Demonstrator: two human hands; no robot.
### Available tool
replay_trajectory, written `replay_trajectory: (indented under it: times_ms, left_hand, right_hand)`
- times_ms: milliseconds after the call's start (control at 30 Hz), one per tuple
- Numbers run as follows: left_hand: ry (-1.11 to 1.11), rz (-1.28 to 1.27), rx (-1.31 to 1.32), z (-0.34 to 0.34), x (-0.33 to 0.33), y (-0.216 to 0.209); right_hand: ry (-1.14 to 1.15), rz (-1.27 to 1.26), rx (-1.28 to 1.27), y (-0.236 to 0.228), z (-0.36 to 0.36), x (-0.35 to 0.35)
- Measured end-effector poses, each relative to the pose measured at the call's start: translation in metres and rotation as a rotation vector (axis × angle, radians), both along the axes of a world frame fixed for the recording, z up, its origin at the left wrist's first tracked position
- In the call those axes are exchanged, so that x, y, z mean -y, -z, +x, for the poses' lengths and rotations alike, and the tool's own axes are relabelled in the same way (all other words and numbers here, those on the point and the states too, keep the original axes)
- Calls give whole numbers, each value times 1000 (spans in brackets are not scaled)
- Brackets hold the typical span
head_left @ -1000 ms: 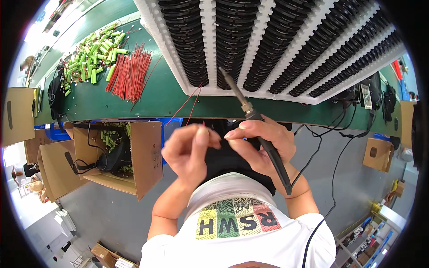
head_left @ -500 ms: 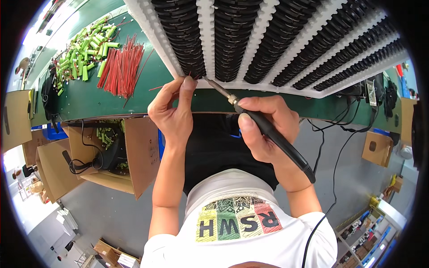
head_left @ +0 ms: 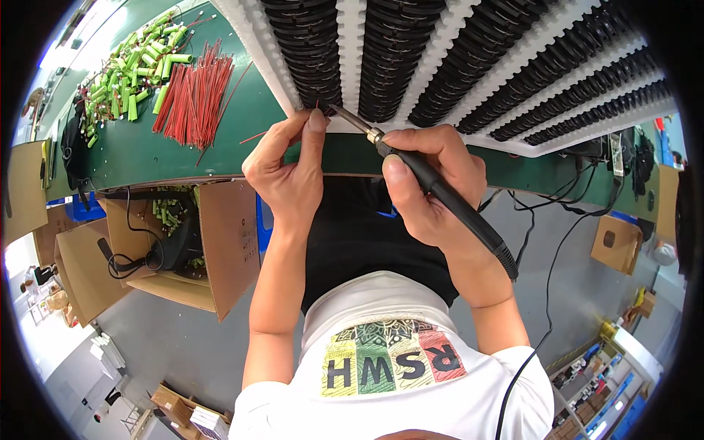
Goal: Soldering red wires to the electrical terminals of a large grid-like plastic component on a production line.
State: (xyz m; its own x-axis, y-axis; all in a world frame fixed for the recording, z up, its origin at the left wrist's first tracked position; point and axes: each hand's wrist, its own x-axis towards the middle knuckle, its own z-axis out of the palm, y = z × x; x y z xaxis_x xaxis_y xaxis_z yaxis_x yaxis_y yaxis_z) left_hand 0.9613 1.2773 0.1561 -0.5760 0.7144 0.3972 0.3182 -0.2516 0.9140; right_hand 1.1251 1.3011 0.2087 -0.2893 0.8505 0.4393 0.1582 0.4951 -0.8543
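Now two hands work: left hand [head_left: 290, 172] pinches one red wire [head_left: 317, 104], right hand [head_left: 433, 183] grips one soldering iron [head_left: 440, 194].

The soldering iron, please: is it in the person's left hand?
No, the right hand holds the soldering iron; the left hand pinches a thin wire.

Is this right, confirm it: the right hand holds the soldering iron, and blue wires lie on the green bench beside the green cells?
Not quite. The head view shows red wires, not blue. The right hand does hold the soldering iron, and the wires lie beside the green cells on the green bench.
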Motion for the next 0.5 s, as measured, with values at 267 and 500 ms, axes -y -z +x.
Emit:
replay_trajectory:
  times_ms: [267, 500]
  left_hand:
    - [-12, -5, -11, 0, 0, 1]
    - [-12, 0, -19, -1, -1, 2]
  right_hand:
    - [-9, -31, -15, 0, -2, -3]
    - [-36, -105, -66, -1, -4, -7]
